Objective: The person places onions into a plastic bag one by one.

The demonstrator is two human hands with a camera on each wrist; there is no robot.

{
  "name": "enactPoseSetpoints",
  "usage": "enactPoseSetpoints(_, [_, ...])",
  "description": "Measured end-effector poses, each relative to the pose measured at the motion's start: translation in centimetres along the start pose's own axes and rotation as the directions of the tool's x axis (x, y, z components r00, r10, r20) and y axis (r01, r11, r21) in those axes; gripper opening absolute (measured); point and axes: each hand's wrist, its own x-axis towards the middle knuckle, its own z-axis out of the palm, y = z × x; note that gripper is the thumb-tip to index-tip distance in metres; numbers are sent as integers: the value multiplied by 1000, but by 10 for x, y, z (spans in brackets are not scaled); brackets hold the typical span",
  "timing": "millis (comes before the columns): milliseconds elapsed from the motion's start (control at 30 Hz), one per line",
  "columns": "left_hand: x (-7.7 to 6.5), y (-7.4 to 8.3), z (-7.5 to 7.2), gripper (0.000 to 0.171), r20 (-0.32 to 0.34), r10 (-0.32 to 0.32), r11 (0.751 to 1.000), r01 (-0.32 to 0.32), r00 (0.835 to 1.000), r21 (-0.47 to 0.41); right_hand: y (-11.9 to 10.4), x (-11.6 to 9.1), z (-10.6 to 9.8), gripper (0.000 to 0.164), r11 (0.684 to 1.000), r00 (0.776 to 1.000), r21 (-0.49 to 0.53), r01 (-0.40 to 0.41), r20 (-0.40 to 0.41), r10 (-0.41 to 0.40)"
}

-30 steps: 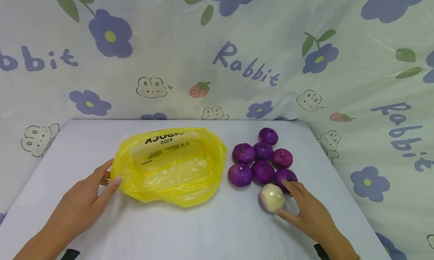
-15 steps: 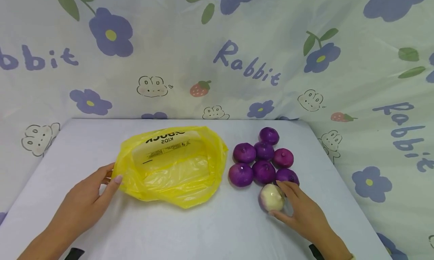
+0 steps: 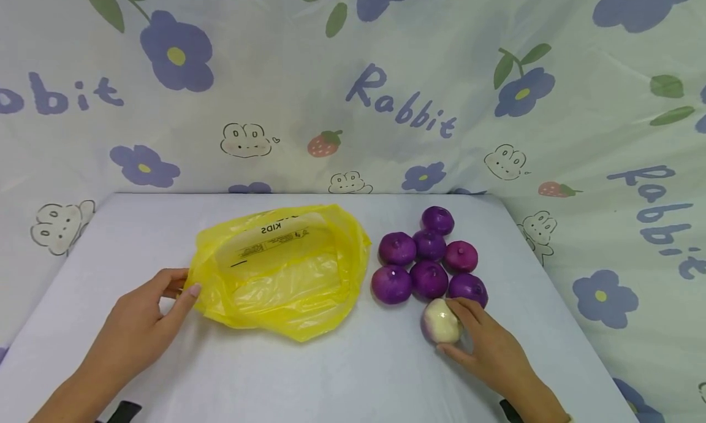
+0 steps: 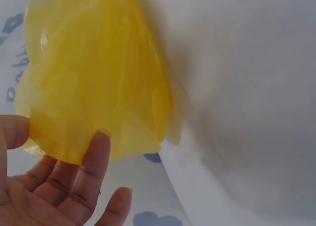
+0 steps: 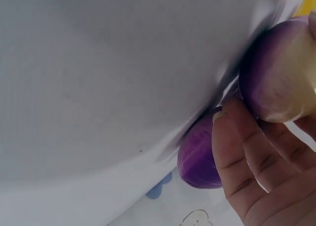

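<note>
A yellow plastic bag [image 3: 287,282] lies on the white table with its mouth spread open towards me. At its left edge my left hand [image 3: 144,316] pinches the film between thumb and fingers, as the left wrist view shows of the bag [image 4: 98,77]. On the right, my right hand [image 3: 491,346] has thumb and fingers curled round a pale and purple onion [image 3: 441,320], which sits nearest me. In the right wrist view this onion [image 5: 281,70] rests against the fingers. Behind it several purple onions [image 3: 429,279] stand close together in a cluster.
The white table [image 3: 276,380] has its far edge against a hanging cloth [image 3: 287,92] printed with flowers and rabbits. Another purple onion [image 5: 200,152] shows beyond the fingers in the right wrist view.
My right hand has shifted slightly left and closed in around the pale onion. The left hand stays at the bag's edge, moving slightly right, and that edge has drawn in a little.
</note>
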Motion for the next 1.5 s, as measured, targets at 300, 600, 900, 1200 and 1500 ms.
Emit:
enactPoseSetpoints(300, [-1, 2, 0, 43, -14, -17, 1000, 17, 1000, -10, -3, 3, -2, 83, 1000, 1000, 11, 21, -15, -21])
enactPoseSetpoints(600, [0, 3, 0, 52, 13, -62, 998, 62, 998, -1, -6, 4, -3, 81, 1000, 1000, 25, -12, 12, 12])
enactPoseSetpoints(900, [1, 2, -1, 54, 31, -96, 994, 98, 995, -44, -8, 4, -6, 81, 999, 1000, 42, 4, 2, -4])
enactPoseSetpoints(1200, [1, 4, 0, 51, 13, -93, 994, 94, 996, -49, -15, 15, -14, 84, 997, 998, 41, 70, -8, -70])
enactPoseSetpoints(1500, [2, 6, 1, 53, 30, -99, 994, 101, 995, -38, -33, 32, -32, 86, 991, 993, 68, 115, 20, -117])
